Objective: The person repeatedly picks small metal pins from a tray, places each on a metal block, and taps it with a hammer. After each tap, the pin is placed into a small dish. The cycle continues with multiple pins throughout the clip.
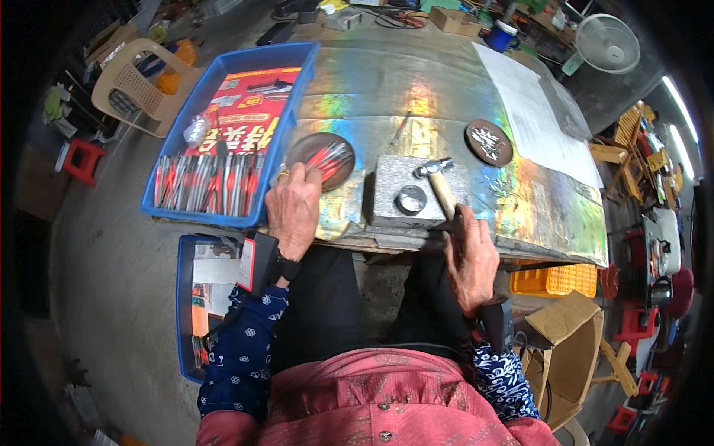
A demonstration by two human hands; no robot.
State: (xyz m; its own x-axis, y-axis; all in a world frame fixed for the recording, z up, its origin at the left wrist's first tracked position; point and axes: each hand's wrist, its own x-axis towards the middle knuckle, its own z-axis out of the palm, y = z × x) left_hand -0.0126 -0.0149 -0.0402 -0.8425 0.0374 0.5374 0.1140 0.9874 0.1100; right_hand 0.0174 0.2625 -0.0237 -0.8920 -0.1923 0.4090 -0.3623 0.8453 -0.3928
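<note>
My left hand reaches to the near side of a round brown dish, its fingers drawn together against slim red-and-silver pieces lying there. Whether one is pinched between the fingertips is hidden. In front of me a grey metal block carries a short round metal piece with a dark side. A small hammer rests its head on the block's far right part. My right hand is closed around the end of its wooden handle, at the table's near edge.
A blue tray at the left holds a row of similar red-and-silver pieces. Right of the block sits a brown dish of small silvery parts. A thin rod and white sheet lie farther back. Below are a blue bin and cardboard box.
</note>
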